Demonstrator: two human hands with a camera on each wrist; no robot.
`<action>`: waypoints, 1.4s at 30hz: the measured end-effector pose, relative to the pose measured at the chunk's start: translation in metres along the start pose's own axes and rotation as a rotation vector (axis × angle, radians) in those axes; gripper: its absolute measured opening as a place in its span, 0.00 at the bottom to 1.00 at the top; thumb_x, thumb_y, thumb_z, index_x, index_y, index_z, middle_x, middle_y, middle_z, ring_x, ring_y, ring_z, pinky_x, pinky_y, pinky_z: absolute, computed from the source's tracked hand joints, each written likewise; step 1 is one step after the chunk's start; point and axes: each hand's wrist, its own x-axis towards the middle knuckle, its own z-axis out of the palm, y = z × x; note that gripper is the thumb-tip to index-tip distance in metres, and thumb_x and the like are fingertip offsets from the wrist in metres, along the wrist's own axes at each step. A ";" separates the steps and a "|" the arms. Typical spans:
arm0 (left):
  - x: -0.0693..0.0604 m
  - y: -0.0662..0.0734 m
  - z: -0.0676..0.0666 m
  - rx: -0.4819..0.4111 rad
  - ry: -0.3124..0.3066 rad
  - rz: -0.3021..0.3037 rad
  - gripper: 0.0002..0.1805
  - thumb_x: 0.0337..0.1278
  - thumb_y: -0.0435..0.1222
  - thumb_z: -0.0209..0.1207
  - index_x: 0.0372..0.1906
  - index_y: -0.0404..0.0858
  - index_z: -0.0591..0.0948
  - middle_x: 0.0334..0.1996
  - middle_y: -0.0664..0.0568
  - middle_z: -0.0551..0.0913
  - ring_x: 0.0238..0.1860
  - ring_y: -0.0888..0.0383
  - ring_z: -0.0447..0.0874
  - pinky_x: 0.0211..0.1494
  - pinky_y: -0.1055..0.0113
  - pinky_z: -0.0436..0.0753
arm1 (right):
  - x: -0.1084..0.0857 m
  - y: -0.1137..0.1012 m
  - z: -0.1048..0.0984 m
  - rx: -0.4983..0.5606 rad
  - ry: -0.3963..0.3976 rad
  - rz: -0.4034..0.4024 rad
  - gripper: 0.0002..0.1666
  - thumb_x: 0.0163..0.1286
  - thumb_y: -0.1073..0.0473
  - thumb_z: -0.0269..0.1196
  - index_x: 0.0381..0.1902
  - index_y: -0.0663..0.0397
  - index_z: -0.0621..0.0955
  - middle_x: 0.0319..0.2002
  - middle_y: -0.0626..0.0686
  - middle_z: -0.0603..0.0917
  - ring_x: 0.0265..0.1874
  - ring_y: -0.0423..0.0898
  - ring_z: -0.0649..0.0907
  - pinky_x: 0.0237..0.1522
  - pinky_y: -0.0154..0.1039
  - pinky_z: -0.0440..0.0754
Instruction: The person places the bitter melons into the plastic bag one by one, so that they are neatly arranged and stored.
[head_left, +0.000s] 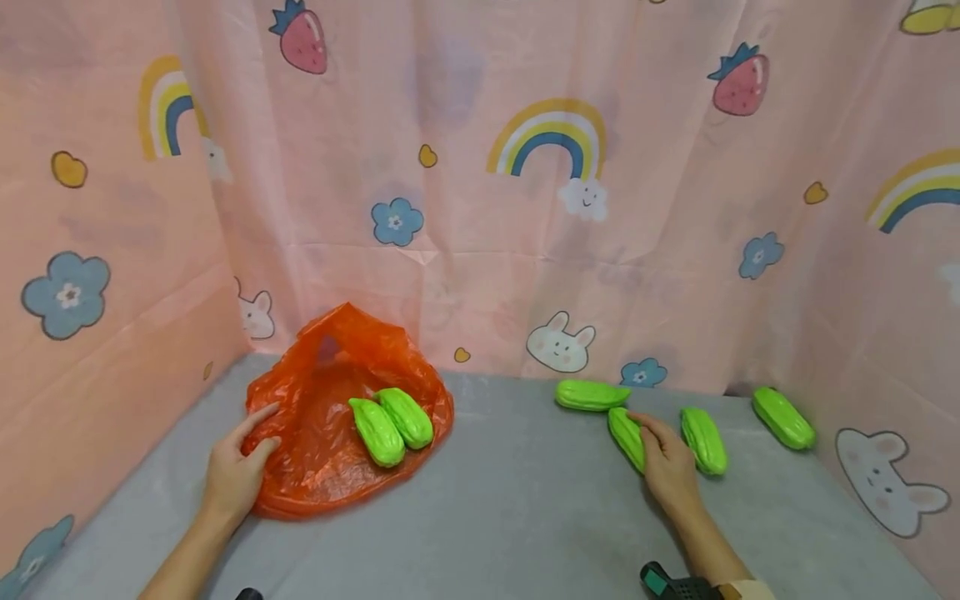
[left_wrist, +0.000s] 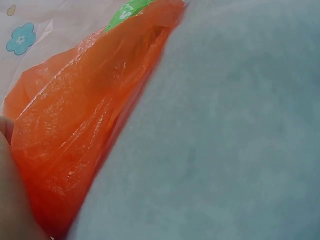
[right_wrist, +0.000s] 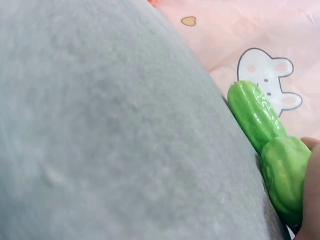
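Observation:
An orange plastic bag [head_left: 315, 433] lies on its side at the left in the head view, its mouth spread toward me. My left hand [head_left: 236, 475] grips the bag's left edge between thumb and fingers. Two bright green ridged gourds, one in front [head_left: 378, 433] and one behind [head_left: 407, 418], rest side by side at the mouth. On the right, my right hand [head_left: 671, 471] holds another green gourd [head_left: 624, 435] from above, fingers over its near part. The right wrist view shows that held gourd [right_wrist: 284, 175] at the surface, its underside partly hidden by my hand.
More green gourds lie around the right hand: one behind [head_left: 592, 395], one just right [head_left: 703, 442] and one farther right [head_left: 783, 418]. A grey cloth surface [head_left: 510, 500] meets pink printed curtains [head_left: 480, 283] at the back and both sides.

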 end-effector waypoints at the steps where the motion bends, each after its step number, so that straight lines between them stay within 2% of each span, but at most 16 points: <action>1: 0.000 0.000 0.000 0.002 -0.006 0.003 0.24 0.71 0.33 0.53 0.69 0.37 0.75 0.66 0.34 0.75 0.48 0.77 0.67 0.45 0.91 0.67 | 0.000 0.000 0.000 -0.004 -0.010 0.006 0.24 0.82 0.52 0.47 0.64 0.57 0.79 0.66 0.65 0.77 0.68 0.63 0.73 0.69 0.61 0.67; 5: 0.001 0.000 -0.001 -0.004 -0.025 0.008 0.24 0.71 0.33 0.54 0.70 0.37 0.74 0.69 0.33 0.73 0.49 0.80 0.65 0.47 0.92 0.65 | 0.001 0.002 0.003 -0.062 -0.034 -0.011 0.29 0.75 0.47 0.60 0.66 0.58 0.76 0.66 0.67 0.76 0.68 0.65 0.72 0.68 0.64 0.67; 8: 0.000 -0.001 -0.003 -0.005 -0.019 0.002 0.25 0.70 0.32 0.54 0.70 0.37 0.74 0.68 0.33 0.73 0.49 0.81 0.65 0.46 0.93 0.65 | 0.001 0.003 0.006 -0.101 -0.010 -0.056 0.31 0.67 0.52 0.68 0.65 0.60 0.77 0.64 0.69 0.76 0.65 0.67 0.74 0.65 0.65 0.69; 15: 0.002 0.001 -0.003 -0.009 -0.011 -0.013 0.25 0.70 0.32 0.54 0.70 0.38 0.74 0.68 0.33 0.74 0.47 0.80 0.66 0.45 0.92 0.67 | 0.002 0.003 0.005 -0.109 0.062 -0.016 0.29 0.67 0.57 0.67 0.64 0.60 0.78 0.62 0.70 0.74 0.63 0.68 0.73 0.64 0.66 0.67; 21: 0.006 0.007 -0.005 0.010 -0.024 0.001 0.25 0.72 0.35 0.54 0.71 0.39 0.74 0.69 0.33 0.72 0.59 0.56 0.72 0.48 0.91 0.63 | 0.002 0.003 0.003 -0.101 0.067 -0.001 0.29 0.70 0.56 0.64 0.66 0.61 0.76 0.64 0.70 0.75 0.66 0.67 0.72 0.68 0.66 0.65; 26: 0.005 0.011 -0.008 0.043 -0.060 0.016 0.23 0.73 0.36 0.54 0.68 0.36 0.76 0.69 0.31 0.71 0.69 0.39 0.69 0.48 0.89 0.61 | 0.002 0.003 0.004 -0.104 0.080 -0.059 0.26 0.70 0.59 0.64 0.65 0.61 0.79 0.64 0.69 0.78 0.65 0.68 0.75 0.67 0.65 0.67; 27: 0.005 0.013 -0.010 0.051 -0.069 0.012 0.23 0.73 0.37 0.54 0.68 0.35 0.76 0.70 0.29 0.70 0.71 0.36 0.67 0.55 0.87 0.65 | 0.001 0.003 0.004 -0.110 0.081 -0.061 0.26 0.70 0.59 0.64 0.64 0.60 0.79 0.64 0.69 0.78 0.65 0.68 0.75 0.67 0.65 0.67; 28: 0.005 0.014 -0.013 0.066 -0.081 0.003 0.23 0.74 0.37 0.53 0.68 0.35 0.76 0.71 0.28 0.68 0.73 0.34 0.64 0.55 0.86 0.66 | 0.001 0.002 0.005 -0.115 0.080 -0.063 0.26 0.70 0.59 0.64 0.64 0.60 0.79 0.64 0.69 0.78 0.65 0.68 0.75 0.67 0.66 0.67; 29: 0.005 0.015 -0.015 0.081 -0.085 -0.005 0.22 0.74 0.38 0.52 0.67 0.34 0.76 0.72 0.27 0.66 0.69 0.32 0.69 0.52 0.82 0.72 | 0.001 0.002 0.006 -0.117 0.078 -0.065 0.26 0.70 0.59 0.63 0.64 0.60 0.79 0.65 0.69 0.77 0.65 0.68 0.75 0.68 0.66 0.67; 31: 0.007 0.018 -0.020 0.090 -0.100 -0.022 0.23 0.75 0.39 0.52 0.67 0.33 0.77 0.73 0.25 0.63 0.71 0.29 0.65 0.66 0.66 0.77 | 0.001 0.001 0.008 -0.112 0.085 -0.063 0.25 0.70 0.59 0.63 0.64 0.60 0.79 0.65 0.69 0.78 0.66 0.68 0.75 0.68 0.65 0.68; 33: 0.009 0.023 -0.024 0.095 -0.108 -0.032 0.22 0.75 0.39 0.51 0.66 0.32 0.78 0.74 0.25 0.61 0.71 0.27 0.64 0.71 0.42 0.72 | 0.001 0.001 0.010 -0.103 0.100 -0.063 0.24 0.70 0.60 0.64 0.63 0.60 0.80 0.64 0.67 0.79 0.65 0.66 0.76 0.68 0.63 0.69; 34: 0.011 0.025 -0.026 0.098 -0.104 -0.026 0.22 0.75 0.39 0.51 0.65 0.32 0.79 0.73 0.25 0.62 0.71 0.28 0.64 0.70 0.42 0.73 | 0.002 0.002 0.010 -0.097 0.109 -0.065 0.24 0.69 0.60 0.64 0.62 0.61 0.81 0.63 0.67 0.80 0.65 0.66 0.77 0.67 0.61 0.69; 35: 0.012 0.027 -0.027 0.099 -0.092 -0.013 0.21 0.75 0.39 0.51 0.63 0.32 0.79 0.73 0.26 0.64 0.70 0.28 0.66 0.70 0.35 0.69 | 0.002 0.002 0.011 -0.092 0.118 -0.066 0.23 0.69 0.61 0.64 0.61 0.61 0.81 0.62 0.66 0.81 0.64 0.65 0.78 0.67 0.60 0.70; 36: 0.014 0.030 -0.028 0.101 -0.084 0.000 0.21 0.74 0.38 0.52 0.62 0.31 0.80 0.72 0.27 0.65 0.75 0.28 0.58 0.72 0.32 0.64 | 0.002 0.003 0.011 -0.087 0.124 -0.067 0.23 0.69 0.61 0.64 0.61 0.61 0.81 0.62 0.65 0.82 0.64 0.64 0.78 0.67 0.60 0.70; 39: 0.019 0.039 -0.030 0.140 -0.048 0.039 0.19 0.73 0.37 0.53 0.60 0.31 0.81 0.70 0.30 0.71 0.70 0.33 0.68 0.65 0.58 0.80 | 0.002 0.005 0.010 -0.081 0.141 -0.057 0.23 0.69 0.61 0.64 0.61 0.61 0.81 0.61 0.65 0.82 0.63 0.64 0.78 0.66 0.59 0.71; 42: 0.025 0.048 -0.032 0.158 -0.020 0.038 0.18 0.71 0.34 0.55 0.59 0.30 0.82 0.61 0.31 0.79 0.57 0.38 0.82 0.44 0.80 0.79 | 0.002 0.006 0.009 -0.078 0.148 -0.043 0.23 0.69 0.61 0.64 0.61 0.62 0.81 0.61 0.67 0.81 0.63 0.65 0.78 0.65 0.60 0.71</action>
